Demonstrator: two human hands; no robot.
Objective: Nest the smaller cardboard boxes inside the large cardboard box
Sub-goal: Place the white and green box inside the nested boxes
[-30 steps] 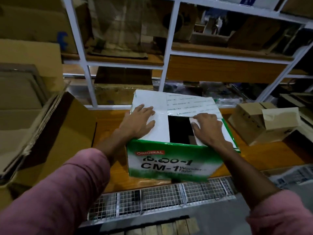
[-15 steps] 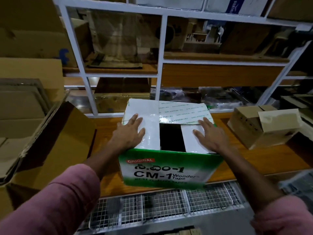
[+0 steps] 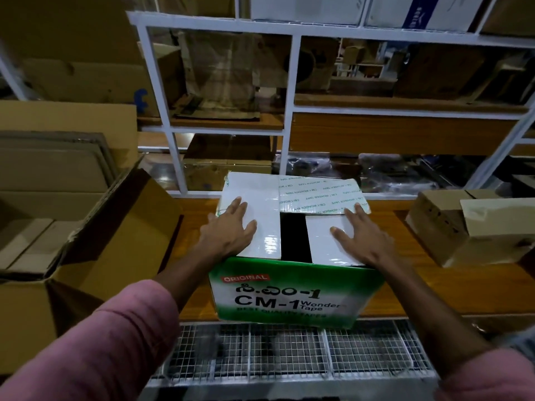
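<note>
While both hands are lying flat with fingers spread, they are pressing down the white top flaps of the green-and-white tape box (image 3: 292,293); neither is curling round or pinching anything. The left hand (image 3: 228,231) is resting on the left flap (image 3: 262,221), and the right hand (image 3: 363,237) is covering the right flap (image 3: 324,244), its fingertips reaching the printed rear flap (image 3: 321,195). Between the two side flaps a dark gap is showing, so the top is not fully closed.

Compared with a second ago, the right hand is lying flatter and further out on its flap, and the box is sitting nearer the front edge of the wooden shelf (image 3: 434,287), above the wire-mesh rack (image 3: 289,351). This is suggesting, as a judgement, that the flattening of the flaps is almost finished and that the box is being readied for lifting.

At the left, the large brown box (image 3: 95,256) is standing open with its flap (image 3: 121,206) leaning outward; other cardboard is already lying inside. To the right, well apart, a small brown box (image 3: 469,227) is waiting on the shelf, not yet nested.
</note>
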